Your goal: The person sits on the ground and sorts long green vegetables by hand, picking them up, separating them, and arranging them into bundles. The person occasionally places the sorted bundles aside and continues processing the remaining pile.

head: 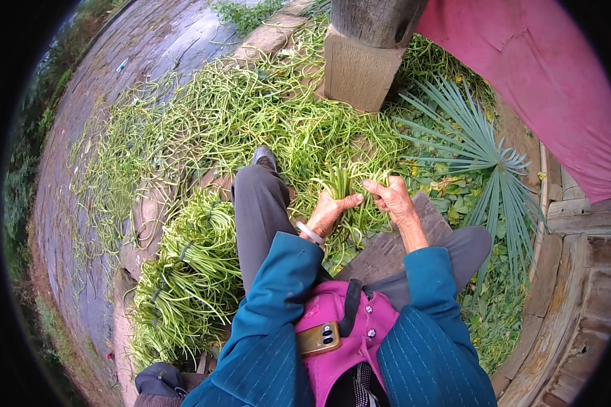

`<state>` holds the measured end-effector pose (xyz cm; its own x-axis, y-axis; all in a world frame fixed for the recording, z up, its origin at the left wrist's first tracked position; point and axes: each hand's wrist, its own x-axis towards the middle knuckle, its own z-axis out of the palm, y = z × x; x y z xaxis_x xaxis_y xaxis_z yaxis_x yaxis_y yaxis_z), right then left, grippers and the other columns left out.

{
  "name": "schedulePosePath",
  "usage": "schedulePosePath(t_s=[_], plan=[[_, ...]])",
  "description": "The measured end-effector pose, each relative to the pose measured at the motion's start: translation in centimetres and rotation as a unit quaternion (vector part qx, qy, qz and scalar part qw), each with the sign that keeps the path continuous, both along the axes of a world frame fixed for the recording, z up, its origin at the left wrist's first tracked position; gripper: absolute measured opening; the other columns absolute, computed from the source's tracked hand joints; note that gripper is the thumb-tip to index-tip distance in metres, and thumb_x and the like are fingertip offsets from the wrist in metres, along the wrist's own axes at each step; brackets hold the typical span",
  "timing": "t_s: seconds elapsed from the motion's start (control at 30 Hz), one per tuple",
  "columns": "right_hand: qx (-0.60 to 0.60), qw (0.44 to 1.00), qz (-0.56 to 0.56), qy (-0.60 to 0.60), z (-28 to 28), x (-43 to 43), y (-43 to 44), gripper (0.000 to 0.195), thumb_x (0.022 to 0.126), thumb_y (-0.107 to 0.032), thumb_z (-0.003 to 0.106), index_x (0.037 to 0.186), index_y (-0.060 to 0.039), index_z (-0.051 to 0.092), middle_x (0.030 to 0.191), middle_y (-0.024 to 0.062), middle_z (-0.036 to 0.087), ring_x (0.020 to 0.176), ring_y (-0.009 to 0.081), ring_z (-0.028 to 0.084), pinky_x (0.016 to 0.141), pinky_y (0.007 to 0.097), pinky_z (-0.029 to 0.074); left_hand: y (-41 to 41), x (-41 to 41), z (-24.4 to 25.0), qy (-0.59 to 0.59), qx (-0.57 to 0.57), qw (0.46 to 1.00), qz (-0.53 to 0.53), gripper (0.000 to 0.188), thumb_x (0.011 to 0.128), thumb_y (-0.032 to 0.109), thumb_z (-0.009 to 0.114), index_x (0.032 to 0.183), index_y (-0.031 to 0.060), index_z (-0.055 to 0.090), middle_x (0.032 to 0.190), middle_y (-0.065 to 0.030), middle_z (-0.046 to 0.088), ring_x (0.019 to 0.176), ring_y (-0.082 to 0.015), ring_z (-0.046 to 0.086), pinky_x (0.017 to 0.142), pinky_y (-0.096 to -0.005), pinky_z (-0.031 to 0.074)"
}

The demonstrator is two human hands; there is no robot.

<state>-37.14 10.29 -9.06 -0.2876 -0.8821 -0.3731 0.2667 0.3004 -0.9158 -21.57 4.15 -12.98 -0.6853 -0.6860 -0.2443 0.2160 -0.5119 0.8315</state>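
Note:
My left hand [331,209], with a pale bangle at its wrist, is closed around a bunch of long green stems [339,182], whose ends stick up above my fingers. Close by on the right, my right hand [390,198] has its fingers curled, thumb towards the bunch, with a few thin stems at its fingertips. Loose green stems [265,109] lie in a wide tangle beyond my hands. At my left side several tied bundles of stems [188,274] are piled up, bound with dark ties.
A wooden board [382,254] lies beneath my forearms. Ahead a wooden post stands on a stone block [361,71]. To the right are a fan-shaped palm leaf [494,160], green leaves, pink cloth [550,81] and a timber wall [565,285]. A phone [318,339] sits at my pink apron.

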Motion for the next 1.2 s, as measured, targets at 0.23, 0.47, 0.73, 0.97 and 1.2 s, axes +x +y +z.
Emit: schedulePosePath(t_s=[0.23,0.47,0.73,0.97,1.2], plan=[[-0.017,0.999,-0.024,0.015,-0.1,0.4,-0.2,0.021,0.077,-0.019,0.070,0.069,-0.0092,0.052,0.053,-0.0076,0.041,0.039,0.0012,0.032,0.034,0.0194,0.022,-0.2,0.3,0.0,-0.026,-0.008,1.000,-0.008,0.033,0.070,0.018,0.076,0.095,0.0014,0.060,0.082,-0.0019,0.060,0.074,-0.0111,0.054,0.068,-0.0256,0.043],[-0.074,0.994,0.025,0.078,-0.5,1.4,-0.3,0.018,0.079,-0.020,0.068,0.080,-0.0037,0.062,0.060,-0.0058,0.052,0.048,0.0021,0.040,0.042,0.0201,0.030,0.2,0.0,-0.2,0.021,-0.060,0.998,-0.002,0.034,0.071,0.013,0.075,0.098,-0.0006,0.060,0.087,-0.0036,0.062,0.078,-0.0119,0.056,0.071,-0.0270,0.046],[-0.078,0.988,0.019,0.134,-1.2,1.7,-0.1,0.026,0.081,-0.026,0.067,0.088,-0.0020,0.064,0.060,-0.0043,0.052,0.050,0.0025,0.042,0.043,0.0202,0.031,0.0,-0.1,0.8,-0.039,-0.097,0.993,-0.051,0.025,0.070,0.004,0.065,0.094,-0.0005,0.058,0.083,-0.0051,0.061,0.073,-0.0135,0.056,0.069,-0.0272,0.047],[-0.014,1.000,-0.008,-0.008,-1.1,2.4,-0.4,0.029,0.083,-0.027,0.064,0.094,-0.0002,0.061,0.056,-0.0019,0.050,0.044,0.0032,0.038,0.038,0.0175,0.027,0.0,0.3,-0.3,0.019,0.100,0.993,0.059,0.017,0.072,0.002,0.058,0.088,-0.0029,0.058,0.073,-0.0079,0.061,0.063,-0.0152,0.058,0.061,-0.0264,0.047],[-0.033,0.968,-0.013,0.248,-1.8,-0.3,-0.1,0.025,0.087,-0.024,0.057,0.086,0.0003,0.063,0.057,0.0018,0.054,0.047,0.0101,0.047,0.043,0.0259,0.038,-0.8,0.3,0.0,-0.016,0.080,0.992,0.098,0.008,0.071,0.002,0.058,0.078,-0.0026,0.059,0.066,-0.0093,0.061,0.057,-0.0149,0.058,0.053,-0.0257,0.047]])
